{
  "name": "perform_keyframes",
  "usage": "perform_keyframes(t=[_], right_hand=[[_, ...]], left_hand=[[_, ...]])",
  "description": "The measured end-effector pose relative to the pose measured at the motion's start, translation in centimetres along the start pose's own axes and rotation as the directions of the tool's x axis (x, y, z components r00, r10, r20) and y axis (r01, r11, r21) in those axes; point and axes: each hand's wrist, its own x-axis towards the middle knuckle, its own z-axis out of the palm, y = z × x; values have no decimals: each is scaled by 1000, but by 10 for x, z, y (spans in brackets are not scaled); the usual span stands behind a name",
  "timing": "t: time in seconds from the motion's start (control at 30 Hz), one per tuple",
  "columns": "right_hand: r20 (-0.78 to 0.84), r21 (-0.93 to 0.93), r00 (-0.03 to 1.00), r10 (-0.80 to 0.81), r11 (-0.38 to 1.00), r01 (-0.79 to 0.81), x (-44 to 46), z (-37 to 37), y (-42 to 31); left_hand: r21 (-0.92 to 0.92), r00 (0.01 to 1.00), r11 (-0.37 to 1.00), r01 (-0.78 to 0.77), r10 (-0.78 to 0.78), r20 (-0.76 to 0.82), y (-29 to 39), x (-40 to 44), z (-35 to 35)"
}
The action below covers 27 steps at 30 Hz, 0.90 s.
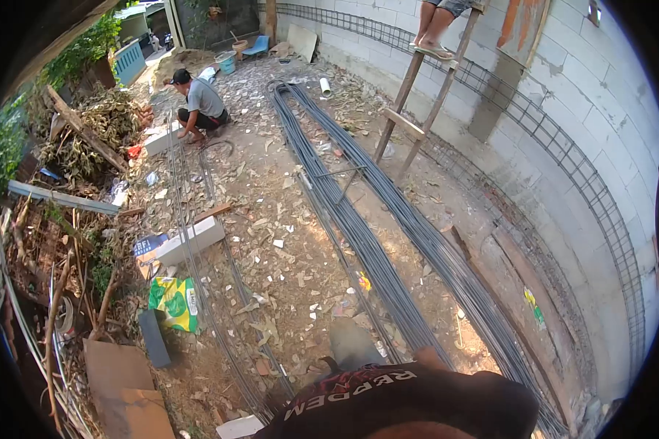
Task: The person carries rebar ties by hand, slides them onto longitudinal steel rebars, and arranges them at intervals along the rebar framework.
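Beyond the far end of the steel rods [326,164] stands a blue bucket [227,67], its contents too small to make out. The rods lie on bare ground [271,256] strewn with leaves and rubble, a white block wall [593,95] rising to their right. Their long axis runs from beside the wearer's body away to the bend at the far end, slanting left. What seems the right hand [430,357] is at their near end, fingers unreadable; the left hand is out of sight.
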Motion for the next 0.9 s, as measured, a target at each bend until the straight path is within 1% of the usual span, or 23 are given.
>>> perform_keyframes(t=[0.07, 0.1, 0.13, 0.17, 0.2, 0.23, 0.27, 0.3, 0.33, 0.37, 0.4, 0.43, 0.47, 0.5, 0.57, 0.6, 0.63, 0.67, 0.77, 0.8, 0.87, 0.9], right_hand=[[11, 24, 999, 38, 999, -38, 15, 12, -15], [30, 37, 998, 51, 998, -52, 30, 21, -22], [58, 37, 996, 62, 997, -64, 55, 31, -21], [96, 37, 993, 70, 997, -74, 82, 43, -26], [137, 29, 987, 79, 996, -83, 116, 55, -27], [180, 19, 980, 86, 996, -91, 153, 69, -29], [219, 2, 972, 89, 996, -92, 183, 80, -34], [250, 8, 965, 73, 997, -78, 214, 87, -56], [269, 58, 963, 36, 997, -54, 228, 82, -112], [281, 146, 957, -76, 989, 36, 237, 64, -164], [289, 237, 939, -187, 964, 119, 210, 35, -259], [275, 375, 955, -108, 927, -3, 267, 44, -300], [192, 424, 953, -235, 895, 135, 305, 43, -356], [168, 425, 947, -275, 887, 182, 315, 29, -421], [122, 285, 902, -415, 885, 369, 324, -3, -547], [113, 297, 886, -450, 866, 402, 336, -19, -597], [104, 316, 868, -485, 844, 433, 349, -29, -641], [98, 337, 851, -516, 822, 459, 360, -34, -677], [-6, 306, 887, -461, 844, 441, 389, -51, -755], [-9, 325, 902, -432, 852, 411, 406, -49, -766], [-20, 328, 936, -351, 882, 338, 432, -48, -768], [-41, 360, 970, -240, 902, 238, 449, -33, -753]], left_hand=[[52, 999, 999, -5, 8, -43, -13, 17, -58], [121, 996, 991, -51, 58, -61, -23, 30, -85], [274, 979, 945, -178, 198, -48, -34, 47, -109], [499, 913, 788, -360, 407, 15, -38, 67, -132], [610, 850, 657, -442, 524, 51, -37, 89, -149], [745, 770, 456, -487, 626, 120, -6, 103, -168], [279, 976, 937, -210, 216, 10, 74, 71, -165], [-320, 965, 926, 199, -243, -102, 180, 20, -159], [-111, 989, 994, 23, -39, -141, 181, 59, -168], [15, 979, 997, 70, -66, -192, 175, 76, -177], [136, 966, 982, 128, -93, -242, 187, 80, -184], [23, 973, 994, 110, -103, -205, 235, 71, -190], [-95, 981, 992, 83, -98, -168, 272, 76, -192], [-56, 972, 993, 103, -112, -208, 280, 93, -195], [-128, 953, 967, 221, -242, -183, 313, 106, -192], [-161, 938, 948, 276, -302, -170, 339, 111, -193], [-191, 931, 935, 299, -330, -156, 356, 119, -196], [-229, 929, 924, 307, -343, -139, 368, 129, -198], [-306, 933, 899, 313, -352, -81, 393, 170, -217], [-327, 934, 892, 313, -352, -66, 402, 187, -229], [-358, 940, 883, 305, -339, -35, 427, 222, -252], [-372, 950, 885, 282, -312, -23, 449, 242, -268]])
